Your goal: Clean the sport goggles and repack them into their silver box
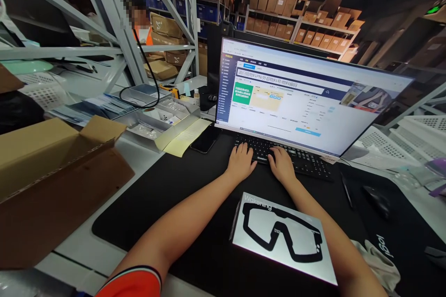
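Both of my hands rest on a black keyboard point(261, 152) below a lit monitor point(278, 111). My left hand point(239, 162) lies with its fingers spread over the keys on the left side. On the middle keys is my right hand point(281, 164), its fingers somewhat bent and apart; nothing shows in it. A silver box point(282, 234) printed with black goggles and the word "Wakening" lies flat between my forearms, on the black desk mat point(195, 204). The monitor displays a page with a green panel and Chinese text.
An open cardboard box point(62, 185) stands at the left. A dark phone point(205, 140) and yellow paper point(184, 138) lie beside a tray point(160, 123) of small parts. To the right are a pen point(346, 190), a mouse point(376, 202) and a cloth point(378, 264). A person appears behind the metal frame.
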{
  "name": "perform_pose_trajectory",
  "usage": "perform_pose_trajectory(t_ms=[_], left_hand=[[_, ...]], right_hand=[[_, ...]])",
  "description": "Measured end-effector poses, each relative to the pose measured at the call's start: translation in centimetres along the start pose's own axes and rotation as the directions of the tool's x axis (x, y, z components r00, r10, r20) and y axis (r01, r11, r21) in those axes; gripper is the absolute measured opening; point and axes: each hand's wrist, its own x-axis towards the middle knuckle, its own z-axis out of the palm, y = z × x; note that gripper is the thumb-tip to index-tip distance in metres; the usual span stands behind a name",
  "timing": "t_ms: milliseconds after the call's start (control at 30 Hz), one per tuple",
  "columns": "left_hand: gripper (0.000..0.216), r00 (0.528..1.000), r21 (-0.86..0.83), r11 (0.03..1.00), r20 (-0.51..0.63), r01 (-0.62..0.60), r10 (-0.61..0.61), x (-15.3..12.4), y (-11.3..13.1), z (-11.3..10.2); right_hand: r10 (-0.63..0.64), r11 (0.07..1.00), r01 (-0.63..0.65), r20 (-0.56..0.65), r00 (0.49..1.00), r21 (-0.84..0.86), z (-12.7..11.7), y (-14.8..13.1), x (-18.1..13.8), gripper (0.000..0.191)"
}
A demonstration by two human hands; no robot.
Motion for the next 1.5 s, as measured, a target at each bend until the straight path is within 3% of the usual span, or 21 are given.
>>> perform_pose_trajectory(t_ms=[367, 567, 867, 1133, 1500], left_hand=[[0.035, 0.998, -0.016, 0.998, -0.02, 0.062, -0.063, 0.4, -0.4, -0.5], [0.029, 0.997, -0.022, 0.997, -0.023, 0.078, -0.078, 0.5, -0.8, -0.6], [0.033, 0.998, -0.046, 0.997, -0.015, 0.064, -0.065, 0.3, -0.4, -0.6], [0.06, 0.992, -0.104, 0.987, -0.021, 0.121, -0.124, 0.3, -0.3, -0.2], [0.044, 0.998, -0.059, 0.998, -0.049, 0.032, -0.035, 0.2, -0.4, 0.2]], right_hand=[[-0.095, 0.993, 0.092, 0.041, 0.995, 0.069, 0.2, -0.2, -0.1, 0.03], [-0.085, 0.994, 0.082, 0.035, 0.996, 0.075, 0.2, 0.0, 0.0, 0.029], [-0.066, 0.996, 0.063, 0.035, 0.997, 0.07, 0.2, -0.1, 0.0, 0.03], [-0.038, 0.998, 0.036, 0.035, 0.999, 0.048, 0.5, -0.3, -0.1, 0.034], [0.006, 0.998, -0.004, 0.022, 1.0, -0.057, 0.8, -1.5, 1.2, 0.04]])
